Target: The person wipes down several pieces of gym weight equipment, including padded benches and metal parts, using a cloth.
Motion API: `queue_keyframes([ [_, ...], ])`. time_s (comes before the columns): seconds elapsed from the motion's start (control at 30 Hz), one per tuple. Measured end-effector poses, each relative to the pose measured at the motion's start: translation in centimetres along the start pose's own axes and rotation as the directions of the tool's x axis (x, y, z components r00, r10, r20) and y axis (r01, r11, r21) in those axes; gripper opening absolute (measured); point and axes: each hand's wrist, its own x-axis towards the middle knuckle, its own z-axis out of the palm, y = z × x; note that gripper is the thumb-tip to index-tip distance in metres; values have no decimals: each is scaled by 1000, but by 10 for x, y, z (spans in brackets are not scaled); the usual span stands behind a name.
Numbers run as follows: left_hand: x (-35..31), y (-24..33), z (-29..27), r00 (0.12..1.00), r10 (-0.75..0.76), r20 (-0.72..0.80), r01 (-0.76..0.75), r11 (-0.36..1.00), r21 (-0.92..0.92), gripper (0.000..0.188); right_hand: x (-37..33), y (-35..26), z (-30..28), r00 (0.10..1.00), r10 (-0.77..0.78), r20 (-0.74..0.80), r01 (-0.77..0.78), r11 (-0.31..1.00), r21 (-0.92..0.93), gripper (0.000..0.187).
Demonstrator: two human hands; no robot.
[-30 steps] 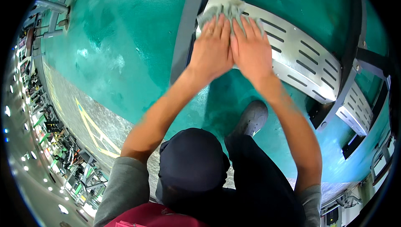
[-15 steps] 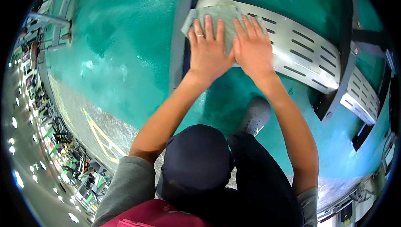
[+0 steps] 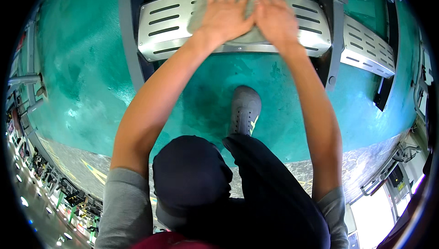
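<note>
Left hand (image 3: 226, 19): we splayed fingers on grey-green cloth (image 3: 198, 15)
Right hand (image 3: 276, 22): likewise, fingers slightly apart
Slotted silver metal panel (image 3: 157, 26): lay beneath

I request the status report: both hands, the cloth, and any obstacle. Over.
Left hand, right hand: open, palms down on grey-green cloth. Cloth spread over middle of slotted metal plate, past far edge. No obstacle seen at the cloth.

Glossy green floor (image 3: 77, 75), small lights (image 3: 24, 201)
</note>
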Motion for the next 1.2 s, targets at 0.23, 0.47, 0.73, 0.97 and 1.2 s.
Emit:
queue_keyframes([
  [0.23,48,103,23,992,113,-57,-117,990,-75,75,-40,113,-23,987,160,-5,-160,987,-1,53],
  [0.47,-7,41,23,980,57,-190,-84,987,-140,66,-32,30,-4,999,50,-21,-51,999,-19,51],
  [0.73,-115,-113,-24,959,-118,-259,104,992,-68,59,8,-155,20,978,-193,-74,202,967,155,45],
  [0.97,-87,-69,-18,953,-137,-269,145,989,10,59,8,-117,10,995,-103,3,98,960,262,42],
  [1.2,-15,51,2,982,37,-187,-62,990,-130,59,-24,20,-18,992,86,-94,-74,990,124,39],
])
